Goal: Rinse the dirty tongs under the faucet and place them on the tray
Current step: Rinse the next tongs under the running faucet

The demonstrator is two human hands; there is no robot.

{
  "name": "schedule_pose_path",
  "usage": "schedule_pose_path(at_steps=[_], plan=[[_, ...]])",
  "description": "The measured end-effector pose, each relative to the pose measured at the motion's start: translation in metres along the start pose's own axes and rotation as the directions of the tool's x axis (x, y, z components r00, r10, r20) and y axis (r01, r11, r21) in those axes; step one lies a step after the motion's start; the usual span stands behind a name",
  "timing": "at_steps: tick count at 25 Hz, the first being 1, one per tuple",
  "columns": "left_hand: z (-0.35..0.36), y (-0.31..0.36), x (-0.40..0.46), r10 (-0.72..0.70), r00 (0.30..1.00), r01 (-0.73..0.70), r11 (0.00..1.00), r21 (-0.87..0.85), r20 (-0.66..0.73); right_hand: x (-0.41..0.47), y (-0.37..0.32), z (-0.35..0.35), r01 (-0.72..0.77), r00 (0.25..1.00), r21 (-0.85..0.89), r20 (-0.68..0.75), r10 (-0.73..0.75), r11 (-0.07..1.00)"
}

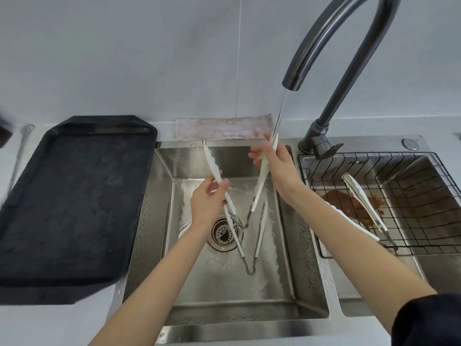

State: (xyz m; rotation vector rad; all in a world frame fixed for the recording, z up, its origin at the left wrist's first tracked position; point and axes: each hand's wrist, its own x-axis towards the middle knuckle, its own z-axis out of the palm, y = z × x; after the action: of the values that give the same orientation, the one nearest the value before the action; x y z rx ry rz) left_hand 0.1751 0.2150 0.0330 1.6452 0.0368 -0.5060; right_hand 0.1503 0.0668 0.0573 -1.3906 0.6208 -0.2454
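White-tipped tongs (212, 162) are spread wide in a V over the left sink basin (262, 290). My left hand (207, 206) pinches the left arm of the tongs near its middle. My right hand (277, 166) grips the right arm, whose tip sits in the thin water stream from the dark faucet (324, 41). A second pair of tongs (259, 233) lies on the basin floor beside the drain (223, 232). A third pair (361, 201) lies in the wire basket (424, 248). The black tray (74, 196) stands empty on the counter to the left.
A pinkish cloth (222, 129) lies flat behind the sink against the wall. Brown residue (336, 198) stains the right basin under the basket. The faucet lever (324, 148) sits between the two basins. A dark object (3, 136) is at the far left edge.
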Motion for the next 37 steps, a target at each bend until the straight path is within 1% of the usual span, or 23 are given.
schedule_pose_path(at_steps=[1, 3, 7, 9, 12, 16, 19, 24, 27, 28, 29, 30, 31, 32, 33, 34, 35, 37], plan=[[0.003, 0.001, 0.001, -0.042, 0.999, 0.043, 0.997, -0.064, 0.022, -0.007, 0.003, -0.007, 0.013, 0.998, -0.070, 0.061, -0.009, 0.997], [0.012, 0.004, 0.005, -0.111, 0.989, 0.119, 0.989, -0.086, 0.099, -0.022, 0.006, -0.020, 0.041, 0.993, -0.141, 0.113, -0.025, 0.989], [0.037, 0.011, 0.010, -0.245, 0.919, 0.289, 0.951, -0.107, 0.309, -0.042, -0.007, -0.042, 0.124, 0.992, -0.187, 0.004, -0.126, 0.974], [0.050, 0.016, 0.014, -0.265, 0.889, 0.338, 0.930, -0.144, 0.373, -0.045, -0.017, -0.049, 0.165, 0.985, -0.238, -0.011, -0.173, 0.957], [0.065, 0.022, 0.019, -0.257, 0.861, 0.359, 0.918, -0.168, 0.438, -0.045, -0.028, -0.055, 0.192, 0.975, -0.266, -0.054, -0.213, 0.945], [0.077, 0.026, 0.020, -0.243, 0.855, 0.368, 0.906, -0.207, 0.459, -0.044, -0.033, -0.059, 0.203, 0.966, -0.321, -0.088, -0.242, 0.925], [0.080, 0.026, 0.020, -0.263, 0.863, 0.389, 0.890, -0.235, 0.432, -0.046, -0.033, -0.058, 0.183, 0.965, -0.369, -0.108, -0.238, 0.911], [0.081, 0.026, 0.019, -0.323, 0.855, 0.422, 0.888, -0.184, 0.405, -0.049, -0.034, -0.062, 0.170, 0.961, -0.494, -0.107, -0.254, 0.853], [0.081, 0.026, 0.017, -0.357, 0.839, 0.462, 0.866, -0.190, 0.409, -0.048, -0.034, -0.065, 0.144, 0.966, -0.509, -0.116, -0.233, 0.849], [0.080, 0.027, 0.016, -0.364, 0.834, 0.477, 0.853, -0.210, 0.415, -0.046, -0.032, -0.067, 0.123, 0.972, -0.456, -0.124, -0.199, 0.881], [0.078, 0.028, 0.016, -0.367, 0.830, 0.491, 0.838, -0.237, 0.420, -0.043, -0.029, -0.069, 0.086, 0.981, -0.345, -0.133, -0.140, 0.935], [0.074, 0.029, 0.016, -0.366, 0.826, 0.504, 0.820, -0.271, 0.428, -0.040, -0.024, -0.072, 0.023, 0.989, -0.185, -0.137, -0.049, 0.982], [0.071, 0.030, 0.016, -0.356, 0.826, 0.510, 0.802, -0.311, 0.436, -0.035, -0.018, -0.073, -0.067, 0.989, -0.005, -0.132, 0.065, 0.998], [0.067, 0.031, 0.016, -0.336, 0.830, 0.508, 0.787, -0.351, 0.446, -0.032, -0.011, -0.074, -0.168, 0.976, 0.155, -0.110, 0.186, 0.974], [0.064, 0.032, 0.016, -0.310, 0.835, 0.495, 0.782, -0.377, 0.454, -0.028, -0.002, -0.074, -0.265, 0.953, 0.277, -0.072, 0.295, 0.924], [0.061, 0.034, 0.015, -0.283, 0.840, 0.480, 0.786, -0.391, 0.462, -0.025, 0.007, -0.073, -0.349, 0.923, 0.364, -0.024, 0.383, 0.864], [0.058, 0.036, 0.015, -0.259, 0.845, 0.464, 0.791, -0.400, 0.469, -0.024, 0.016, -0.071, -0.418, 0.894, 0.422, 0.031, 0.448, 0.805], [0.056, 0.040, 0.014, -0.210, 0.851, 0.442, 0.781, -0.441, 0.481, -0.023, 0.031, -0.065, -0.510, 0.846, 0.481, 0.130, 0.517, 0.713]])
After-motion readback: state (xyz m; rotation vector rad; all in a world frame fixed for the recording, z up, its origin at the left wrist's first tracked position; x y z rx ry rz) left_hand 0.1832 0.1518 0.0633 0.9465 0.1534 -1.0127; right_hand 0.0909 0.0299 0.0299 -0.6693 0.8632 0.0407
